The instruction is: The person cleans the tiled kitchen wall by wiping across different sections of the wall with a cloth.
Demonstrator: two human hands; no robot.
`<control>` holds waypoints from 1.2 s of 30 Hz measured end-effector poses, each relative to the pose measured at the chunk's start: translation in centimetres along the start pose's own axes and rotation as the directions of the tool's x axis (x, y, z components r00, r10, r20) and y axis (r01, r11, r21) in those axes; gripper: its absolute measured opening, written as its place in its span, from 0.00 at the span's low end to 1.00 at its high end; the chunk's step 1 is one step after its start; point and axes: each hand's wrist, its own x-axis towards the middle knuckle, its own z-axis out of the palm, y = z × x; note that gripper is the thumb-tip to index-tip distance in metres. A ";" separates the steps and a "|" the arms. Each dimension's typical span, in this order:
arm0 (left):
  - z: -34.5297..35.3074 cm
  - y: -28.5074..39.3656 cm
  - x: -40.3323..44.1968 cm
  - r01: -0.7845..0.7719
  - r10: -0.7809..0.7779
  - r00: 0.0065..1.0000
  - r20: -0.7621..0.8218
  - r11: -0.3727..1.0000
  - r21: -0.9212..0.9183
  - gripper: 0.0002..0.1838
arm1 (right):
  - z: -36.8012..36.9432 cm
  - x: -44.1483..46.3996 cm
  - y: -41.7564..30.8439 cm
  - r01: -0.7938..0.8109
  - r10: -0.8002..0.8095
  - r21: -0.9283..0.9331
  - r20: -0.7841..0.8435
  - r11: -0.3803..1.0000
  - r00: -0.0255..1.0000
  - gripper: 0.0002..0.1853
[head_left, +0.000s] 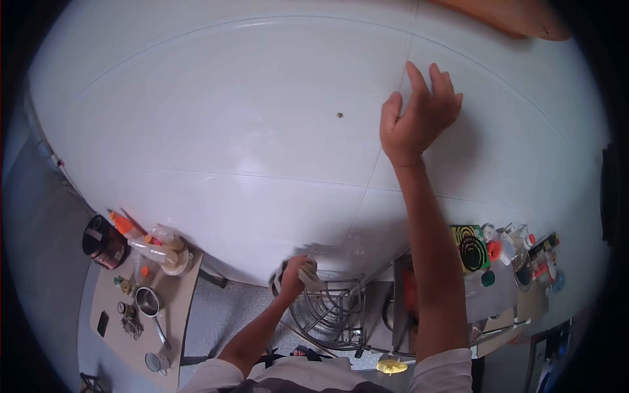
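My left hand (pixel 295 278) is low in the head view, its fingers closed round a crumpled grey-beige cloth (pixel 314 283). Right beside it stands a metal frame of curved bars (pixel 327 314), perhaps a rack or stacked stools. Higher up, my right hand (pixel 419 121) reaches out in front of the white tiled wall (pixel 229 111). Its fingers are apart and bent a little, with nothing in them. Whether the fingertips touch the wall, I cannot tell. A small dark spot (pixel 340 115) marks the wall to the left of that hand.
At left, a table (pixel 177 327) bears a saucepan (pixel 148 301), a dark tub (pixel 105 242), a phone (pixel 103 322), bottles and bags. At right, a cluttered surface holds a green-and-yellow box (pixel 468 247) and several containers. An orange-brown object (pixel 517 16) juts in at the top right.
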 end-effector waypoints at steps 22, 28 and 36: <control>-6.6 11.0 -6.5 0.328 -0.698 0.614 0.369 -0.200 -0.923 0.25 | -21.5 -25.7 -18.3 -0.925 -0.143 0.276 0.959 0.262 0.246 0.22; -6.1 9.2 -9.0 0.534 -0.452 0.828 0.331 0.460 -0.710 0.24 | -21.1 -24.7 -16.8 -0.999 0.411 -0.014 0.912 0.040 0.004 0.17; -12.2 7.5 -14.4 0.764 -0.731 0.631 0.260 0.528 -0.372 0.19 | -10.3 -11.0 -4.6 -0.740 0.708 0.275 0.222 0.613 0.670 0.18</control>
